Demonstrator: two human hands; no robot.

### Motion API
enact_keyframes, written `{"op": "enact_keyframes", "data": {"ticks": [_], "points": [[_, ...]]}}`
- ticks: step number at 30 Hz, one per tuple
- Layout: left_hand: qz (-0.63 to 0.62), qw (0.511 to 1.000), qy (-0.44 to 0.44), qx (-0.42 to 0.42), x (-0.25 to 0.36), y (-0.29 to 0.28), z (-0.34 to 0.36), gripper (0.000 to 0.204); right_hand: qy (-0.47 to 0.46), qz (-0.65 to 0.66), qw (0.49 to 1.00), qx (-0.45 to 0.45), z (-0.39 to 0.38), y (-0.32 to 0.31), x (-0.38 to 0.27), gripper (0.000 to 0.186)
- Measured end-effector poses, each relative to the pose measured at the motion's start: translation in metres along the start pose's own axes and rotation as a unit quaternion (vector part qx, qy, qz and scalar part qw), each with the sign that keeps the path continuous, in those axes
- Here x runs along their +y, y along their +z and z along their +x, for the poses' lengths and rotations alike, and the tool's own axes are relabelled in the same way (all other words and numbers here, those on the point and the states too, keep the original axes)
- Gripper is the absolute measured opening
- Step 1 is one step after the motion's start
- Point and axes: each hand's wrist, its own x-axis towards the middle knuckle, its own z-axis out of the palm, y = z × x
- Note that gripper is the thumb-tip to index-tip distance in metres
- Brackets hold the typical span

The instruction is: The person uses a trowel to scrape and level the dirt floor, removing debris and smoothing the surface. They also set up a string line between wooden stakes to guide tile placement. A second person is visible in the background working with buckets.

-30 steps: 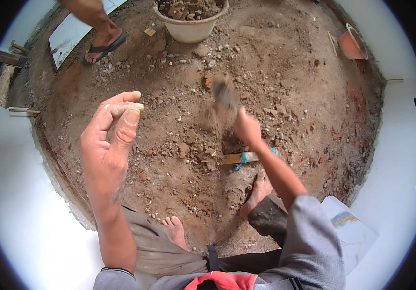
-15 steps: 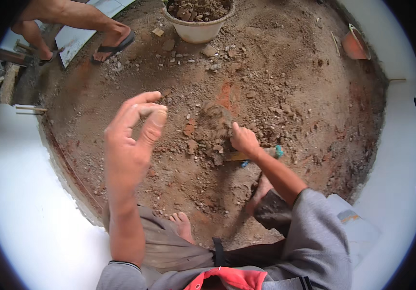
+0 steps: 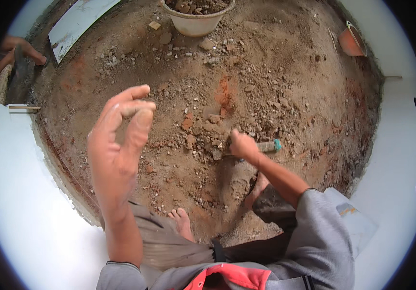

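Observation:
My left hand (image 3: 121,130) is raised over the ground at the left, fingers loosely curved, with nothing visible in it. Lower down, my right hand (image 3: 243,146) is closed in a fist above loose soil and rubble (image 3: 203,135). Whatever it grips is mostly hidden by the fingers; a dull greyish patch (image 3: 211,112) shows on the soil ahead of it. Just right of this fist, a pale rod-shaped piece with a teal end (image 3: 276,145) sticks out; whether I hold it or it lies on the ground, I cannot tell.
A pale tub of soil (image 3: 196,23) stands at the far side. An orange bucket (image 3: 352,41) lies tilted at the far right. White walls (image 3: 19,169) border both sides. A white panel (image 3: 75,26) and another person's limbs (image 3: 27,50) are at the far left. My bare foot (image 3: 182,224) is below.
The other person's legs have shifted left, away from the white panel. The brown blur ahead of my right hand is gone, and that hand sits slightly lower. My left hand appears farther left.

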Motion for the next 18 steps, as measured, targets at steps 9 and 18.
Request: {"op": "enact_keyframes", "data": {"ticks": [9,18], "points": [[-0.033,0.999,-0.035,-0.006,-0.006,0.008,0.002,0.03,0.072,0.027,0.959,0.274,0.105,-0.064,0.025,0.018],[-0.047,0.997,-0.053,0.014,-0.009,0.001,0.014,0.031,-0.041,-0.054,0.997,-0.039,-0.035,-0.019,-0.022,0.016]]}}
